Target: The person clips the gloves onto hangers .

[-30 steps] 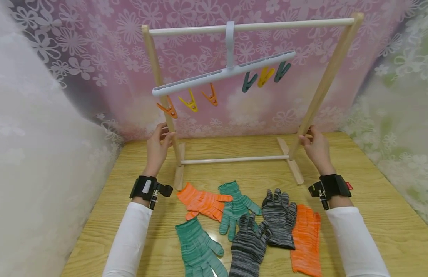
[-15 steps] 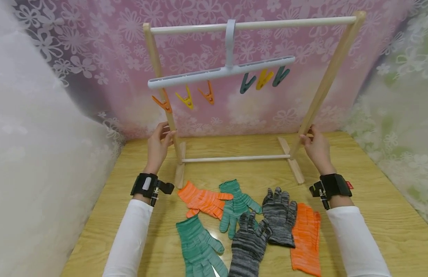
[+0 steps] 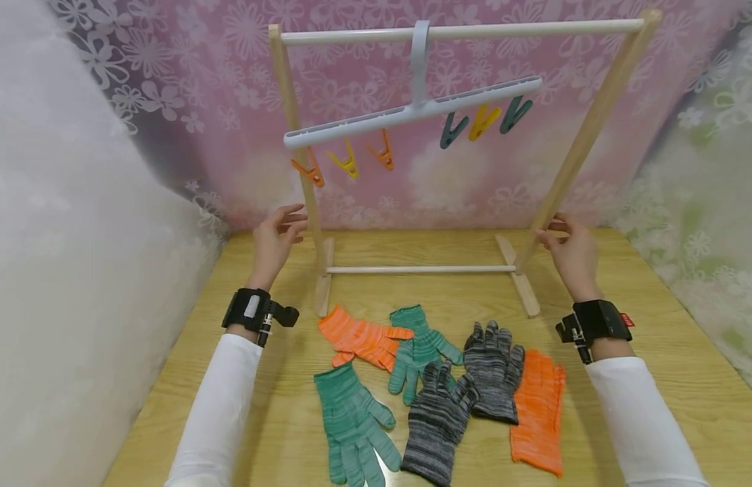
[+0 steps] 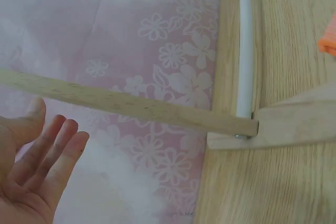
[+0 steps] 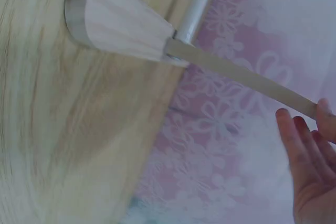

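Observation:
A wooden drying rack with a white top rail (image 3: 351,35) stands on the table. From the rail hangs a pale grey-blue clip hanger (image 3: 376,122), tilted, with orange, yellow and dark green clothespins (image 3: 454,130) under it. My left hand (image 3: 274,240) is beside the left post (image 4: 131,103), fingers loosely spread, with a gap to the wood in the left wrist view. At the right post (image 5: 247,77), my right hand (image 3: 572,253) has its thumb against the wood, while the other fingers extend below it, off the post.
Several knit gloves lie in front of the rack: orange (image 3: 364,338), green (image 3: 354,426), striped grey-black (image 3: 439,426), another orange (image 3: 537,412). A flowered curtain (image 3: 473,196) hangs behind. White fabric (image 3: 78,270) covers the left side.
My left hand has come away from the left post, and the fingers of my right hand have loosened from the right one. The hanger swings slightly. The whole view has shifted a little.

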